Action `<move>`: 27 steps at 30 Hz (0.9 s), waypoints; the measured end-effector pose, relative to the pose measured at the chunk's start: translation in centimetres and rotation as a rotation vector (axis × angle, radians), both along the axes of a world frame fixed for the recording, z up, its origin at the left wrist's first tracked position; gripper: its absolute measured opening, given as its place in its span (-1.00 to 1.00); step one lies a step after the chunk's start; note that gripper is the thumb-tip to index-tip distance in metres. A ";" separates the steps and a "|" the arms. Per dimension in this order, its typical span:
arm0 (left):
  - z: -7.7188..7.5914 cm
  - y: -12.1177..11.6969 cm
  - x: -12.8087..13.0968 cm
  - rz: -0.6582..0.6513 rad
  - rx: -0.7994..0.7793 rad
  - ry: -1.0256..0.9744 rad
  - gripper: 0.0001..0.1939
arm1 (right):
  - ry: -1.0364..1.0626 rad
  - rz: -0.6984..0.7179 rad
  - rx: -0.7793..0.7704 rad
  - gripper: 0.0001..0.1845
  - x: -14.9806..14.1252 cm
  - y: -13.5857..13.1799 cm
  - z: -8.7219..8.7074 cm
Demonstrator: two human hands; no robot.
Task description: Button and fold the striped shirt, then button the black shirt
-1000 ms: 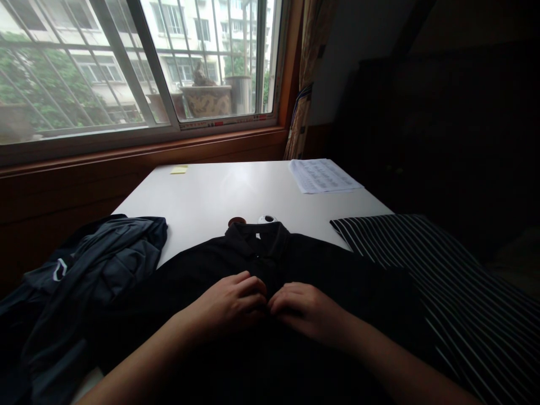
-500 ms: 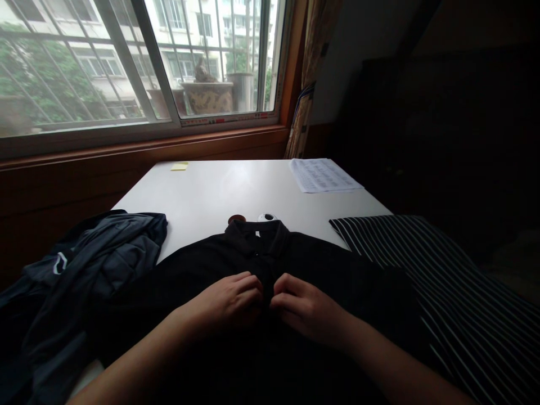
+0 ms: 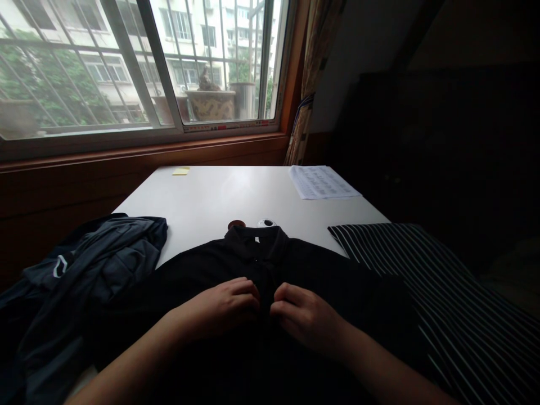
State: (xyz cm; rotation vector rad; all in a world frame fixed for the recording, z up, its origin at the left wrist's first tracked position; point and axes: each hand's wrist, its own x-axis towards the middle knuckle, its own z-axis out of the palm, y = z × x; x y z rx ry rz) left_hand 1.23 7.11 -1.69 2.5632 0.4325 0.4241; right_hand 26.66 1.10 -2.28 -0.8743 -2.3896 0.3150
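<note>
A black collared shirt [image 3: 202, 264] lies spread on the white table [image 3: 211, 191], its collar pointing away from me and a small white label inside the neck. My left hand [image 3: 234, 304] is closed at the left side of the front opening, just below the collar. Across from it, my right hand [image 3: 306, 312] pinches the cloth at the right side of the opening. A narrow gap separates the two hands. The fingertips of both are partly hidden, and the dark cloth hides any buttons between them.
Dark blue-grey clothing [image 3: 113, 247] is heaped at the left. Striped black fabric [image 3: 422, 270] covers the right side. Beyond the collar sit a brown round object [image 3: 236, 224] and a white one [image 3: 267, 223]. Printed sheets [image 3: 323, 183] and a yellow sticky note [image 3: 181, 171] lie farther back.
My left hand has shifted slightly left, widening the gap between the hands a little. The right hand stays nearly in place. The whole view has tipped up slightly.
</note>
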 end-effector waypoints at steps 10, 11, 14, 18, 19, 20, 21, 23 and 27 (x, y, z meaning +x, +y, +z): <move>-0.6 -0.1 0.3 0.002 0.079 -0.010 -0.90 | -0.014 -0.010 -0.024 -0.82 0.1 0.2 -0.4; -0.6 -0.1 0.4 0.009 0.076 -0.016 -0.90 | -0.013 -0.012 -0.036 -0.82 0.2 0.2 -0.4; -0.4 -0.2 0.5 0.023 0.076 -0.034 -0.88 | -0.005 -0.015 -0.065 -0.82 0.2 0.1 -0.3; -0.1 -0.4 0.8 0.033 0.067 -0.053 -0.88 | 0.004 -0.020 -0.078 -0.84 0.3 0.1 -0.4; -0.1 -0.4 0.8 0.036 0.064 -0.058 -0.88 | 0.010 -0.021 -0.077 -0.84 0.3 0.1 -0.4; -0.1 -0.4 0.8 0.038 0.062 -0.063 -0.88 | 0.017 -0.020 -0.079 -0.83 0.3 0.2 -0.4; -0.1 -0.4 0.8 0.040 0.061 -0.066 -0.88 | 0.024 -0.019 -0.083 -0.83 0.3 0.2 -0.4; -0.2 -0.4 0.9 0.042 0.062 -0.073 -0.88 | 0.041 -0.017 -0.084 -0.81 0.2 0.2 -0.3; -0.3 -0.4 1.0 0.044 0.057 -0.094 -0.89 | 0.063 -0.014 -0.069 -0.81 0.2 0.2 -0.3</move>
